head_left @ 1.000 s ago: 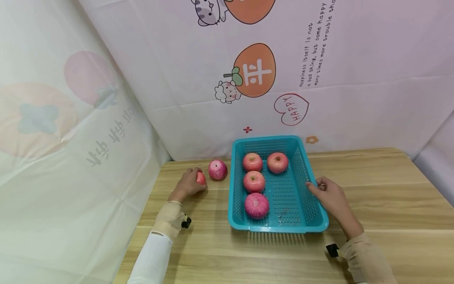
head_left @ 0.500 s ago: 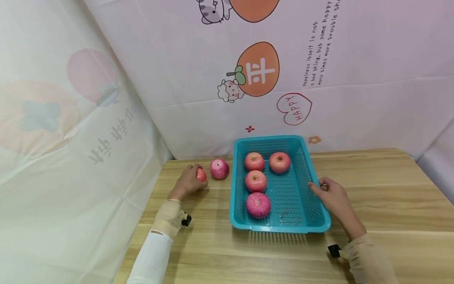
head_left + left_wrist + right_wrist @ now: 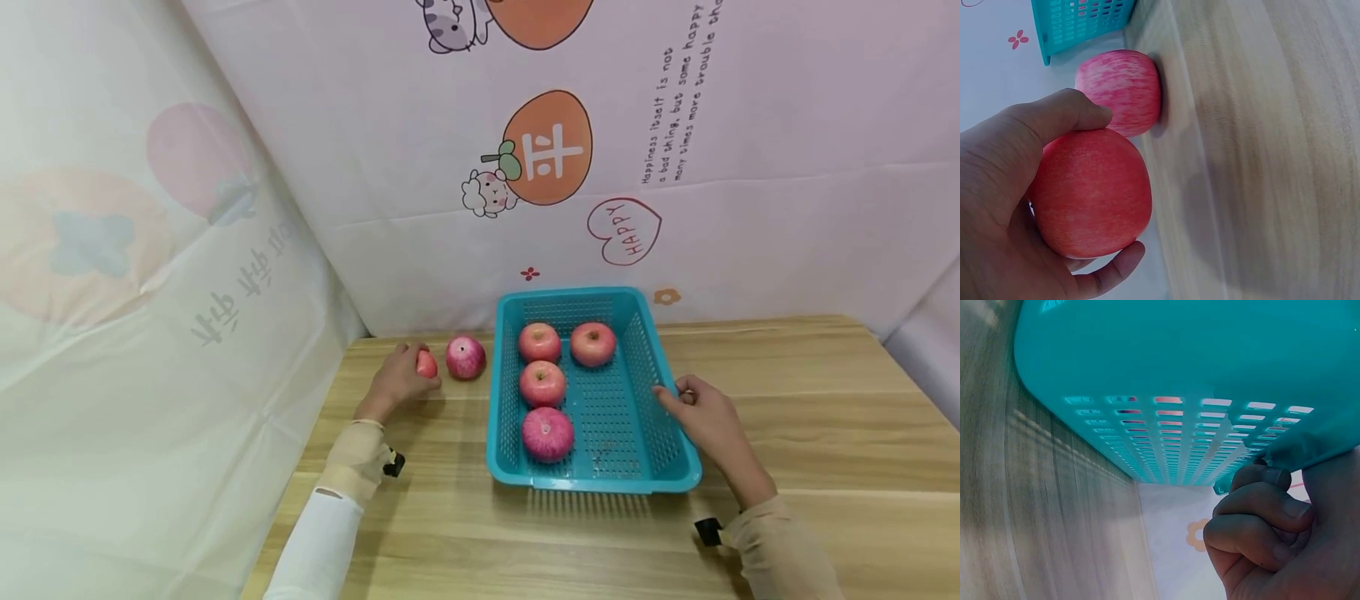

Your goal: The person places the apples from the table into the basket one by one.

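Apple [image 3: 1088, 194] sits cupped in left hand [image 3: 393, 385], fingers curled round it, just beside second apple [image 3: 465, 357] on table [image 3: 787, 400]; right hand [image 3: 708, 417] pinches basket [image 3: 660, 367] rim, probably steadying it

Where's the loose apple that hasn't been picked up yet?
In the head view, the loose apple sits on the table between the left hand and the teal basket, near the backdrop.
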{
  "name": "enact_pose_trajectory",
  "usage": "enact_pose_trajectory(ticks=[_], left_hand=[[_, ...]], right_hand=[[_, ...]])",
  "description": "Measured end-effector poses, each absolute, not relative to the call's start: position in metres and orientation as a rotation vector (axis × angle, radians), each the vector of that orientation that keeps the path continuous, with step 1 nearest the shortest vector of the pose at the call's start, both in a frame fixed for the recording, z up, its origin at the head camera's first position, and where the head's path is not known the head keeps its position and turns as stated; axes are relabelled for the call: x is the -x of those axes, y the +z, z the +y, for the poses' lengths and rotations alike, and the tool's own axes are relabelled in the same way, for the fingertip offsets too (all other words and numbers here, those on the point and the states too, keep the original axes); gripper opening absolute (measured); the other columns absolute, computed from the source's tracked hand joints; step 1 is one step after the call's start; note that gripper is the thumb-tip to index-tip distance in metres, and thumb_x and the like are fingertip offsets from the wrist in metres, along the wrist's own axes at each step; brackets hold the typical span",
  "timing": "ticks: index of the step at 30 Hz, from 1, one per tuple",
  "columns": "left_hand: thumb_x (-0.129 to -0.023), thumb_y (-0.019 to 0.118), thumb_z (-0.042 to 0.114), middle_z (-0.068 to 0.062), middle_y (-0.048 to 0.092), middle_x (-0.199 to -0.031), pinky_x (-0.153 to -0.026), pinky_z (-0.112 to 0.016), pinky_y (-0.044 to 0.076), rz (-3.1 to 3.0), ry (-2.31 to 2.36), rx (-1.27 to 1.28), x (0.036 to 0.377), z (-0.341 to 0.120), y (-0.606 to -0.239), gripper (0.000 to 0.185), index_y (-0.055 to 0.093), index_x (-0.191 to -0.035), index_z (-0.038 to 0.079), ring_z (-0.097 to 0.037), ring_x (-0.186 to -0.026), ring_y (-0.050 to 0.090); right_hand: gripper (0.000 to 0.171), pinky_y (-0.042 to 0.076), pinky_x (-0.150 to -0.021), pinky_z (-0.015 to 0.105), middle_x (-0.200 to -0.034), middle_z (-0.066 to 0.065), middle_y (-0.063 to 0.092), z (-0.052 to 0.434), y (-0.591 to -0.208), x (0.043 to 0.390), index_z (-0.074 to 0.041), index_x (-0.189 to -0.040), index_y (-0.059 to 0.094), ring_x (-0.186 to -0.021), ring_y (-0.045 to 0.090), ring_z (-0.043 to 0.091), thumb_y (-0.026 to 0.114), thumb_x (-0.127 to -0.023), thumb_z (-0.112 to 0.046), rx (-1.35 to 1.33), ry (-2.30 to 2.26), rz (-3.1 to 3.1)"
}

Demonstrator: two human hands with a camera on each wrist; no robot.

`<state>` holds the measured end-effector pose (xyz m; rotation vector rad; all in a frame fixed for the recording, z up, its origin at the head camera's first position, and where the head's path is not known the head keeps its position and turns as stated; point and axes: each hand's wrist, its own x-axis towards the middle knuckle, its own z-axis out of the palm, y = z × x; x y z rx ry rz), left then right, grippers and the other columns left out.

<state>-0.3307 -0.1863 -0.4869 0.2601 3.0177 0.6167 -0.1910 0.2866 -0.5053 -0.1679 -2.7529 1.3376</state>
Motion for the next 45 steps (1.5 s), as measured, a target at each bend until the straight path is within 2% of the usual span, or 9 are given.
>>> enact_pose_trajectory(ticks=[15,26,45], left_hand=[[-0.085,0.081,0.035,-0.02,0.059,-0.137,-0.093,-0.052,0.057,3.056,0.549,-0.301,0.324,-0.179,-0.47,0.072,0.055,-0.147,0.008,-0.038,-0.12,0.06],[-0.083,0.082,0.033,-0.018,0.059,-0.134,-0.091,-0.048,0.057,3.063,0.566,-0.326,0.321,-0.173,-0.463,0.068,0.059,-0.142,0.008,-0.033,-0.114,0.061],[-0.082,0.083,0.032,-0.019,0.059,-0.136,-0.092,-0.048,0.057,3.062,0.565,-0.359,0.313,-0.163,-0.448,0.073,0.058,-0.145,0.007,-0.032,-0.116,0.06]], right_hand=[[0.046,0.041,-0.054,0.029,-0.072,0.002,0.043,0.287,-0.507,0.191,-0.003,-0.097,0.052,-0.065,0.047,0.016,0.058,-0.108,-0.047,0.157,1.344,-2.75],[0.048,0.041,-0.056,0.029,-0.073,0.003,0.044,0.288,-0.507,0.191,-0.002,-0.098,0.053,-0.067,0.048,0.017,0.057,-0.108,-0.049,0.164,1.347,-2.756],[0.046,0.042,-0.056,0.028,-0.074,0.003,0.046,0.286,-0.505,0.19,-0.001,-0.1,0.056,-0.07,0.05,0.017,0.058,-0.108,-0.047,0.171,1.366,-2.755]])
